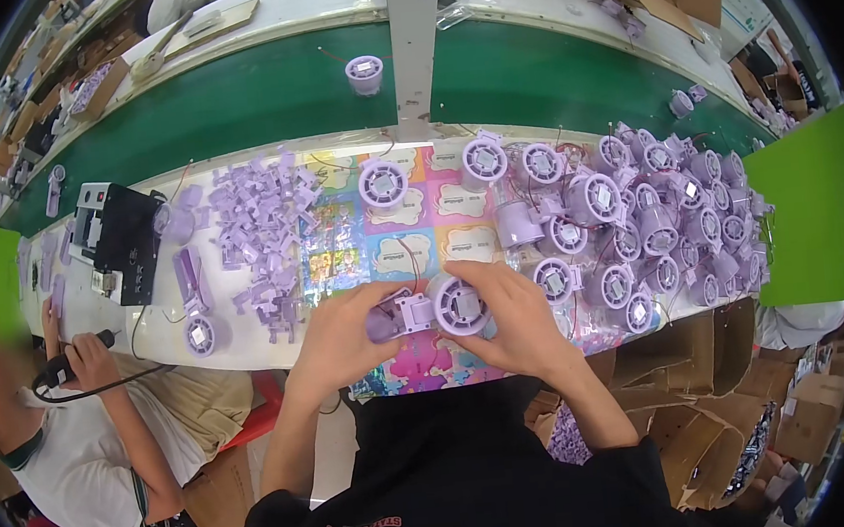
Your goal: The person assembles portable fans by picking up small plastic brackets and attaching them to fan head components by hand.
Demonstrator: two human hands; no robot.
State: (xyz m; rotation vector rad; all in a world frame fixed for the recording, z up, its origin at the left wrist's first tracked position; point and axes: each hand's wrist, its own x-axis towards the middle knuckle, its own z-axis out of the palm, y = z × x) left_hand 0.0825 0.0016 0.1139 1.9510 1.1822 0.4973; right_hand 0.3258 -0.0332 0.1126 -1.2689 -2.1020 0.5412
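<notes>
Near the front edge of the table, I hold a light-purple plastic assembly between both hands. My right hand is closed round its cup-shaped housing, whose open ring has a square part with a white label in the middle. My left hand grips the other end, where a small purple bracket joins the housing. A rounded purple piece shows between the left thumb and fingers, partly hidden. Just beyond my hands, another purple housing stands on the colourful printed sheet.
Many wired purple housings are heaped at the right. Loose purple brackets lie in a pile at the left, by a black box-shaped device. At far left, a co-worker's hand holds a corded dark tool. A metal post rises behind the table.
</notes>
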